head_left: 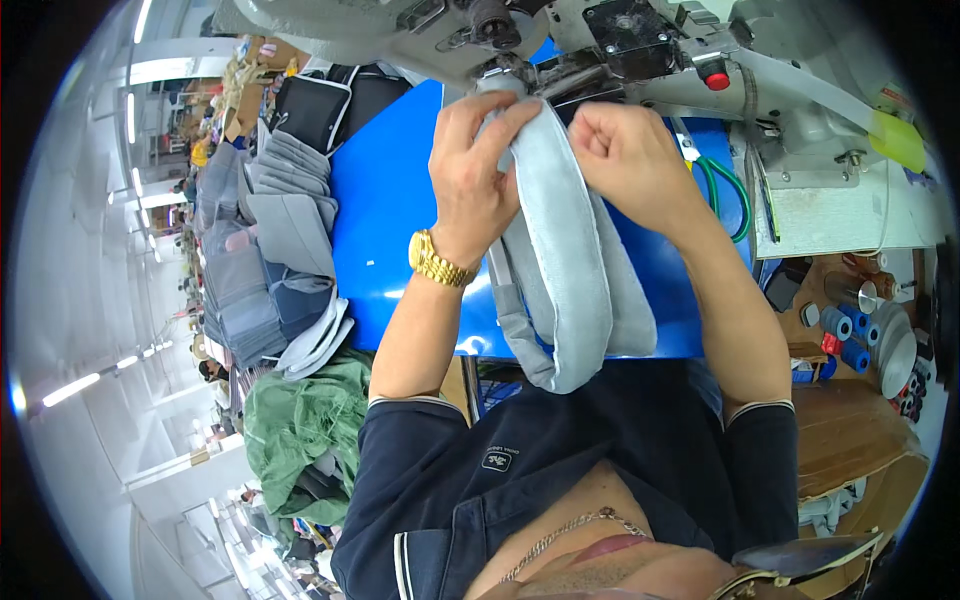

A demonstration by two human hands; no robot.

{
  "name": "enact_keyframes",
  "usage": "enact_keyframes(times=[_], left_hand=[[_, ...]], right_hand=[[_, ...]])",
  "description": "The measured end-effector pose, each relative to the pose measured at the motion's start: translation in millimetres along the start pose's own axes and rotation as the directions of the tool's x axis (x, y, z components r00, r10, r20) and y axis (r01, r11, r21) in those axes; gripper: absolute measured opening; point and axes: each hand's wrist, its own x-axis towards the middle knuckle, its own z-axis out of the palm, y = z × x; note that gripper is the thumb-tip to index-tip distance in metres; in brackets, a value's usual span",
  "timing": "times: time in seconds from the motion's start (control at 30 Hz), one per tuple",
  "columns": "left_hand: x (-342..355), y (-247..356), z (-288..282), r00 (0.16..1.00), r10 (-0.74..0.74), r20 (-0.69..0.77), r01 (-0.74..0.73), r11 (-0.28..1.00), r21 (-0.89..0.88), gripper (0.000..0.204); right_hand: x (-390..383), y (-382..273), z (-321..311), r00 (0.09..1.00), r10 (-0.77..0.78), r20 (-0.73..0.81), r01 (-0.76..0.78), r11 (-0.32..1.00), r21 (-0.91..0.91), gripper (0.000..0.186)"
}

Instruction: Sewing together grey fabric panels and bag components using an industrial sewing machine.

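A long grey padded fabric piece [565,230], bent into a loop with a pale band along it, hangs from the sewing machine's head [505,45] toward my body. My left hand [470,165], with a gold watch at the wrist, pinches its upper left edge close under the machine head. On the other side of the band, my right hand [628,160] is curled closed beside the fabric's upper right edge. Whatever its fingers hold, if anything, is hidden. The lower end of the loop hangs over the front edge of the blue tabletop [390,210].
Green-handled scissors [738,205] lie right of my right forearm. A red button [716,82] sticks out from the machine. Stacked grey fabric pieces [290,225] stand at the left, above a green cloth heap [300,430]. Thread spools [855,350] and a cardboard box [850,440] are at the right.
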Motion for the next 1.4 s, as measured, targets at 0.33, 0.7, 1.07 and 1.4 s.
enact_keyframes(times=[0.33, 0.7, 1.07, 1.4], left_hand=[[-34, 58, -18, 0.994, -0.112, 0.005, 0.112, 0.988, -0.107, 0.041], [-18, 38, -22, 0.989, -0.106, 0.107, 0.115, 0.99, -0.082, 0.041], [-14, 26, -21, 0.987, -0.082, 0.136, 0.089, 0.995, -0.041, 0.042], [-20, 43, -28, 0.983, -0.136, 0.124, 0.145, 0.988, -0.062, 0.042]], right_hand=[[-65, -20, -2, 0.96, 0.205, 0.188, -0.24, 0.953, 0.183, 0.037], [-34, 1, 9, 0.982, 0.127, 0.143, -0.158, 0.96, 0.23, 0.034], [-14, 1, 2, 0.994, 0.05, 0.092, -0.043, 0.996, -0.078, 0.047], [-38, -8, 13, 0.978, 0.18, 0.101, -0.194, 0.968, 0.157, 0.039]])
